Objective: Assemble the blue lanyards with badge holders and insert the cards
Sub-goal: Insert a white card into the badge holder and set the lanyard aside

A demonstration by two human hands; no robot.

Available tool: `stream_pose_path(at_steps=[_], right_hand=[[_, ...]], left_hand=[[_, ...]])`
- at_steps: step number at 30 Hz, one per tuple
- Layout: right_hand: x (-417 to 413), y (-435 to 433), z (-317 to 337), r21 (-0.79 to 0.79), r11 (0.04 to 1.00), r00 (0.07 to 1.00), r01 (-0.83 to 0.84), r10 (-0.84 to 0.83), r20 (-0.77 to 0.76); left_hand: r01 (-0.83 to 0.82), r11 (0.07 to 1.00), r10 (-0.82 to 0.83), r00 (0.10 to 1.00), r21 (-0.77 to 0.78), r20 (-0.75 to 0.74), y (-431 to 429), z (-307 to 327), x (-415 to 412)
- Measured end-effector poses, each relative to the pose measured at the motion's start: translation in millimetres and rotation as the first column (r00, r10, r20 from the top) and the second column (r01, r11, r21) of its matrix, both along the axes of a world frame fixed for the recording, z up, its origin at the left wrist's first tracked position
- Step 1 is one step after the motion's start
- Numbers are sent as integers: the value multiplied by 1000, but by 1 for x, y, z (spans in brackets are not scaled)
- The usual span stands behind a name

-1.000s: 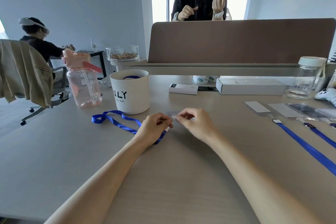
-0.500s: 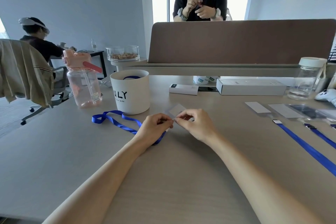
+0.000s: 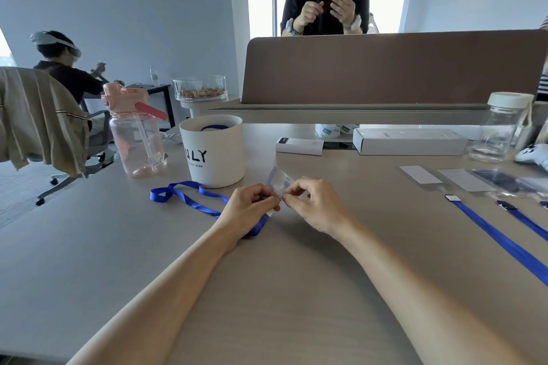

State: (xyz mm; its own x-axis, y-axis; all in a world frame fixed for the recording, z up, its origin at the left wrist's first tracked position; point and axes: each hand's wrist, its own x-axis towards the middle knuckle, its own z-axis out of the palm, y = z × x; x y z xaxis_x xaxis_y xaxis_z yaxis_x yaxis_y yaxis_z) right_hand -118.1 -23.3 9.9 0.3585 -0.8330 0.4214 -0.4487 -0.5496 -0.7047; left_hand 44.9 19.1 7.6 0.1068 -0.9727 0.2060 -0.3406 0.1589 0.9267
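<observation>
Lifted since a second ago, the clear plastic badge holder (image 3: 278,179) now stands tilted up off the grey tabletop (image 3: 267,290) between both hands, near the tabletop's middle. The left hand (image 3: 250,204) has its fingers curled and pinches the end of the blue ribbon lanyard (image 3: 189,197) at the holder's lower edge. Whether the clip is already hooked in cannot be told. The right hand (image 3: 314,204) pinches that same edge between thumb and forefinger. The lanyard runs under the left wrist and loops toward the left edge, passing just in front of the white round tub with black lettering (image 3: 216,154). More blue lanyards (image 3: 498,238) lie toward the right edge, their clip ends just beside flat clear holders (image 3: 419,174).
</observation>
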Motion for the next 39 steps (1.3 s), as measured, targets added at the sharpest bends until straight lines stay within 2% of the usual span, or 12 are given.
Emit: stream_pose_path(at_steps=[11, 17, 21, 25, 29, 33, 36, 39], right_hand=[[4, 3, 0, -11, 1000, 1000, -16, 16, 14], [6, -1, -3, -133, 990, 998, -35, 28, -58], [6, -3, -4, -149, 988, 994, -47, 31, -108], [3, -2, -1, -76, 995, 992, -68, 60, -114], [-1, -7, 1, 79, 993, 993, -92, 97, -63], [-4, -7, 1, 227, 969, 995, -92, 79, 63], [-3, -6, 1, 193, 981, 994, -10, -12, 112], [-3, -3, -1, 152, 988, 993, 16, -34, 114]], left_hand=[[-9, 1000, 9, 1000, 6, 11, 6, 2, 2], [-32, 999, 32, 999, 21, -3, 6, 1, 1], [-38, 999, 38, 999, 30, 17, 6, 2, 1], [-20, 998, 18, 999, 53, 38, 7, 1, 2], [-16, 999, 13, 997, 47, 74, 4, -1, 2], [-8, 1000, 7, 998, 15, 63, 1, -2, 0], [2, 1000, -1, 998, -12, 55, -2, -2, -2], [13, 999, -10, 997, -35, 78, -4, -2, -1]])
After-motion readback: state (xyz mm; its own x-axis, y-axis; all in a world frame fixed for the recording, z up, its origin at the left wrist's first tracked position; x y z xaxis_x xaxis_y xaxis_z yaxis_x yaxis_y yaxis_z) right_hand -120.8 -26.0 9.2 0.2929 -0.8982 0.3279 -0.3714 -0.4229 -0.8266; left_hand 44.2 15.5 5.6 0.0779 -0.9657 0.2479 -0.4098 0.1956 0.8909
